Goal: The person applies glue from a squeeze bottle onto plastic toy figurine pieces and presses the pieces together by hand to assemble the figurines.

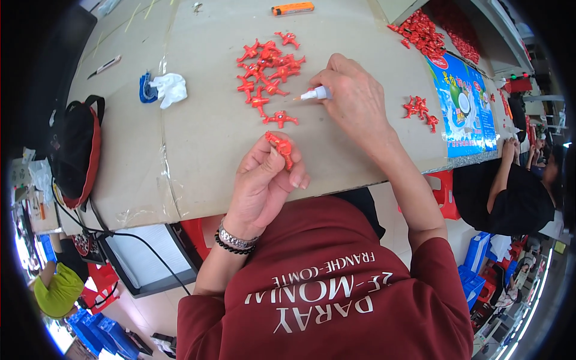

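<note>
My left hand (259, 180) is closed near the table's front edge, pinching a small red plastic figure (282, 149) between thumb and fingers. Held in my right hand (354, 93) is a white fine-tipped applicator (316, 93), its thin tip pointing left; the hand covers most of its body. That tip is apart from the held figure. Just beyond my left hand lies a single red figure (280, 119) with outstretched limbs. A loose pile of similar red figures (267, 63) spreads behind it, left of the applicator.
An orange box cutter (293, 8) lies at the back. To the left are crumpled white tissue (171, 89), a pen (104, 67) and a black-and-red bag (81, 153). Several red figures (415, 107) sit right, by a blue printed sheet (459, 105). Co-workers (510, 192) sit at both sides.
</note>
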`<act>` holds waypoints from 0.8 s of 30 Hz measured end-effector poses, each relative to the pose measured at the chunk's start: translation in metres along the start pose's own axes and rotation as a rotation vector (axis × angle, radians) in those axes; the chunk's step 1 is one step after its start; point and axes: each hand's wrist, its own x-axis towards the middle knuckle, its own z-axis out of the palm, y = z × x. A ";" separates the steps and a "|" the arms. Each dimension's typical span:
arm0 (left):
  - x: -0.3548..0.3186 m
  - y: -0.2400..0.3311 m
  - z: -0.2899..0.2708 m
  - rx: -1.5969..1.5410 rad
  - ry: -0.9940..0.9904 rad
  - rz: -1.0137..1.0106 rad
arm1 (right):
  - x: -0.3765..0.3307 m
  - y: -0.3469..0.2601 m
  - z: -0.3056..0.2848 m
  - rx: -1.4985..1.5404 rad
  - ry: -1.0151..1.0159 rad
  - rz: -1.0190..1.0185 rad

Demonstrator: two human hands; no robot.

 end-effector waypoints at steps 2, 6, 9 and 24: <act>-0.001 0.001 -0.001 -0.002 -0.005 0.007 | 0.000 0.000 0.001 -0.073 -0.016 0.000; 0.000 0.001 0.000 0.014 0.018 0.019 | -0.006 -0.003 -0.008 0.018 -0.006 0.056; 0.001 0.001 0.001 0.055 0.038 0.038 | -0.013 -0.009 -0.019 0.360 0.021 0.212; 0.005 -0.006 0.010 0.116 0.062 0.045 | -0.047 -0.033 -0.029 1.225 -0.044 0.498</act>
